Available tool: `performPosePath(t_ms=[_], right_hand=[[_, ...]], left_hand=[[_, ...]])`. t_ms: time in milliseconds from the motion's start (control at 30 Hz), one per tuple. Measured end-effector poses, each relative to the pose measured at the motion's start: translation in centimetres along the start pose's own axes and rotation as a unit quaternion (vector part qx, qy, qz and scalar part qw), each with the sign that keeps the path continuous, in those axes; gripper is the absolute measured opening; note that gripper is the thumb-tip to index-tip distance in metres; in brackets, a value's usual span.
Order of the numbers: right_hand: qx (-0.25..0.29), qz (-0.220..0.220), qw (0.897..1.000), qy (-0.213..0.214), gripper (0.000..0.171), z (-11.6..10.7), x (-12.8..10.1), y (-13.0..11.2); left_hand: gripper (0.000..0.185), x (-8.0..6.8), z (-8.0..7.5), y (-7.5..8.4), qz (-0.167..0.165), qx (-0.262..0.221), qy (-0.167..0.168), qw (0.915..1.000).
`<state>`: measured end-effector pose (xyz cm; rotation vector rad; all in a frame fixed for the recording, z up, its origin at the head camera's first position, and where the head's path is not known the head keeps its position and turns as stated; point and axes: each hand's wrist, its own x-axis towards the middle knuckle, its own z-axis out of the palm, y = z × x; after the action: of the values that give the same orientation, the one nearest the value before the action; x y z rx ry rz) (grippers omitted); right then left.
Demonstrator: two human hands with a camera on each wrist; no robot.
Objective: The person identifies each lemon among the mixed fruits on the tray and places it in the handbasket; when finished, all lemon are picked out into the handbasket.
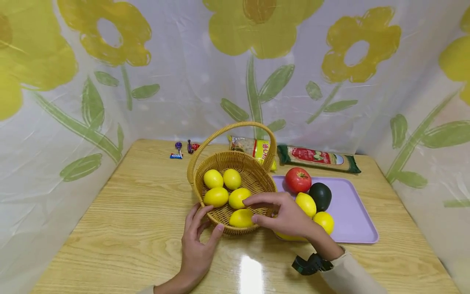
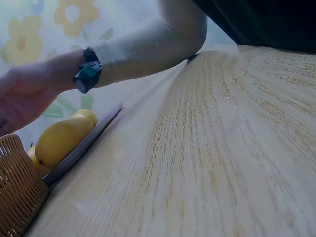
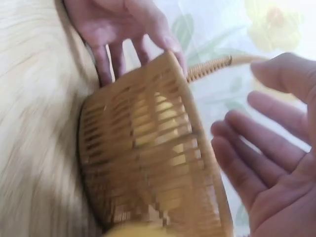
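L hand steadying basket wall, fingers straight; R hand spread loose over lemon inside.

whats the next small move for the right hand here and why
Probably draw the right hand back from the basket toward the lemons on the purple tray. Its fingers look spread and empty over the basket, five lemons already lie inside, and the left hand steadies the basket's near wall. More lemons sit on the tray beside a tomato and an avocado.

Wooden table: wicker basket, purple tray, two packets, candies.
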<state>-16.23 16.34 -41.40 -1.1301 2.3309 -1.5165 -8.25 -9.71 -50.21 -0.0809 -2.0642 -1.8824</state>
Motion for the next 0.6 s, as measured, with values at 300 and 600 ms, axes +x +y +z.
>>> performPosePath(t_ms=[300,600], right_hand=[[0.091,0.020,0.995,0.048,0.039,-4.9,-6.5,1.6],[0.020,0.065,0.991,0.118,0.038,-8.5,-12.9,3.8]], left_hand=[[0.052,0.0,0.0,0.0,-0.001,0.000,0.001,1.0000],[0.052,-0.1,0.1,0.0,0.002,0.005,0.003,1.0000]])
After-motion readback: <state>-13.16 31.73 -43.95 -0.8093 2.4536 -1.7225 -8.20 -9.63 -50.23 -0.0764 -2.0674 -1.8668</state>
